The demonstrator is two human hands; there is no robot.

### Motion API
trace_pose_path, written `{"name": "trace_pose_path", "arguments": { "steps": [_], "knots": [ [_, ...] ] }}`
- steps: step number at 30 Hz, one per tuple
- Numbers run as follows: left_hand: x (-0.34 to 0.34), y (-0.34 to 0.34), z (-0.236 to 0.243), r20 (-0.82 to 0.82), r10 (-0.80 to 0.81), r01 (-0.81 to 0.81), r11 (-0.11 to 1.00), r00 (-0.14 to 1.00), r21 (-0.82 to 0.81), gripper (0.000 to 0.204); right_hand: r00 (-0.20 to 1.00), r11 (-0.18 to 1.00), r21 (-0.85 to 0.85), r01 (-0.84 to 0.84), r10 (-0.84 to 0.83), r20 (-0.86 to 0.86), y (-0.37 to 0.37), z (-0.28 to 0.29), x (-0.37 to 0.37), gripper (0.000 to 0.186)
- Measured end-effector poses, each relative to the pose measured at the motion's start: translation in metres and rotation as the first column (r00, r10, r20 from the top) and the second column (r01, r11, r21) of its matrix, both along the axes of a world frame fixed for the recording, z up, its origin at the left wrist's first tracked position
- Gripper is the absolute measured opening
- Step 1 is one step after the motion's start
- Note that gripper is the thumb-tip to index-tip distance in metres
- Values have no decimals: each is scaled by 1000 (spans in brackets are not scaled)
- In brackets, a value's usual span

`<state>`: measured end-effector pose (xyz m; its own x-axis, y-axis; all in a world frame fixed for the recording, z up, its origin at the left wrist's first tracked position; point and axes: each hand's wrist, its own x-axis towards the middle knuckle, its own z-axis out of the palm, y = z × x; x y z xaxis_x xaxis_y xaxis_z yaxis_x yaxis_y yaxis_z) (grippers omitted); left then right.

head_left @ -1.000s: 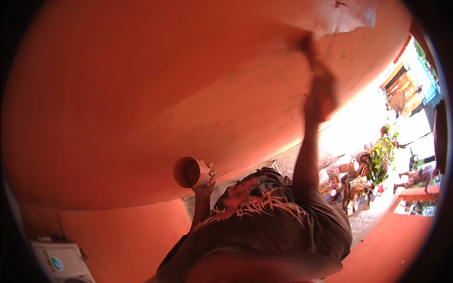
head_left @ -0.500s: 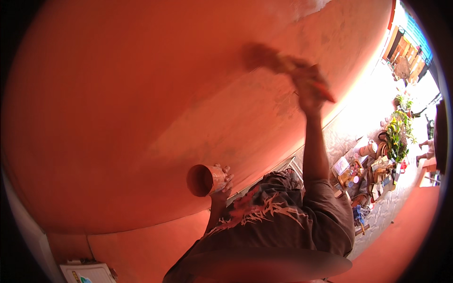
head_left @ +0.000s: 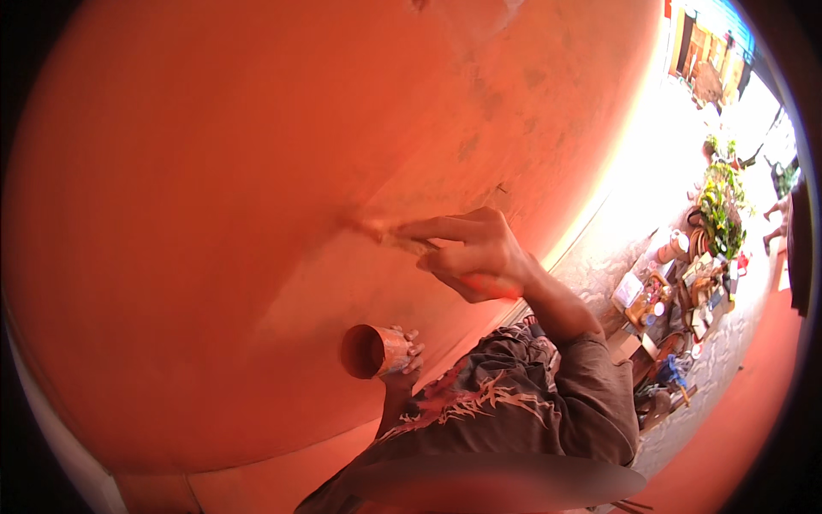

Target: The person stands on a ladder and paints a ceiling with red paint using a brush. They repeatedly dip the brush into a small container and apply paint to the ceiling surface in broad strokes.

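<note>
My right hand [head_left: 479,257] is closed around a paintbrush [head_left: 374,230]. A bit of red, apparently its handle end, shows below the palm. The bristles meet the orange-red wall [head_left: 188,206] along the border between the deeper, freshly coated colour and a paler, patchy area. Lower down, my left hand [head_left: 413,353] grips a cup-shaped container [head_left: 395,349] by its far side. The cup is smeared with orange paint, its mouth is turned toward the wall, and its inside looks dark orange. How much paint it holds cannot be seen.
On the paved ground [head_left: 591,257] at the right lies a clutter of boxes, tubs and tools [head_left: 659,300]. Green plants [head_left: 722,206] stand beyond it. A wooden structure [head_left: 711,56] is at the far upper right. Another person's limb [head_left: 777,218] shows at the right edge.
My right hand has swept down and left along the wall with the paintbrush, the elbow now bent. My left hand still holds the cup at nearly the same place. The view has shifted slightly.
</note>
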<state>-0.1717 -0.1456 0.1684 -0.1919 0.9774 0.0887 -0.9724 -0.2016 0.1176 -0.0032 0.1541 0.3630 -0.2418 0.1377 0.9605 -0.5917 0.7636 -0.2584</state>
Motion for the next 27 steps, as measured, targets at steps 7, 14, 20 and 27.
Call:
{"name": "trace_pose_path", "arguments": {
  "steps": [7,14,20,27],
  "knots": [
    [6,12,23,-10,-135,136,990,991,42,47,988,811,-576,-99,12,-153,151,-12,33,9],
    [3,22,25,24,-203,203,979,979,-12,45,690,559,-660,502,-719,-85,261,-10,87,10],
    [19,23,44,6,-203,203,979,979,-36,45,669,637,-253,728,-741,56,125,-1,36,7],
    [18,33,66,13,-296,296,950,955,-104,48,992,931,-346,-117,90,-91,74,27,74,12]
  ]
}}
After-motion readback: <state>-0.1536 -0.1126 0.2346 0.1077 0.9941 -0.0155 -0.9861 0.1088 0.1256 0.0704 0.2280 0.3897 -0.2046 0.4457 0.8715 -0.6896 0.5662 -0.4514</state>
